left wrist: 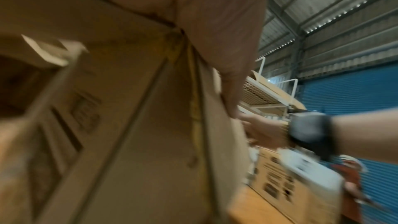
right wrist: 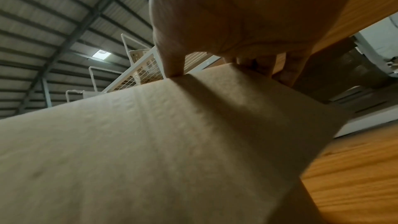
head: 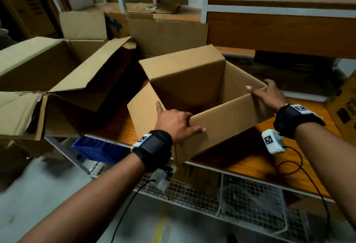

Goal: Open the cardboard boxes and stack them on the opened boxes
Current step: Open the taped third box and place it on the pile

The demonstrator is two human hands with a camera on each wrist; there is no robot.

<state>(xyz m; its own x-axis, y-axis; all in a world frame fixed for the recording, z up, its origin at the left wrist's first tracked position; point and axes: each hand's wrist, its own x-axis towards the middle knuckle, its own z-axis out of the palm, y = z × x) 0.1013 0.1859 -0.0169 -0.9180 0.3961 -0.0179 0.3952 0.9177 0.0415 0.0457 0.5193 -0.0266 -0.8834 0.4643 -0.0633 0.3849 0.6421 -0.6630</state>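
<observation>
An open-topped brown cardboard box (head: 208,127) sits tilted on the orange wooden shelf (head: 250,161), its flaps standing up. My left hand (head: 176,122) grips the near left corner of its rim, with a finger lying along the outer wall. At the box's right corner my right hand (head: 269,94) holds the rim, thumb on the near wall's top edge. The right wrist view shows my right hand (right wrist: 226,14) with its thumb pressing the edge of the box (right wrist: 150,142). The blurred left wrist view has my left hand (left wrist: 215,23) over the box (left wrist: 129,125). Several opened boxes (head: 67,80) lie piled to the left.
A blue plastic crate (head: 96,146) sits under the shelf's left end. Wire mesh baskets (head: 250,194) hang below the front edge. An upper wooden shelf (head: 279,28) overhangs at the back right. A printed flat carton (head: 344,111) leans at the far right.
</observation>
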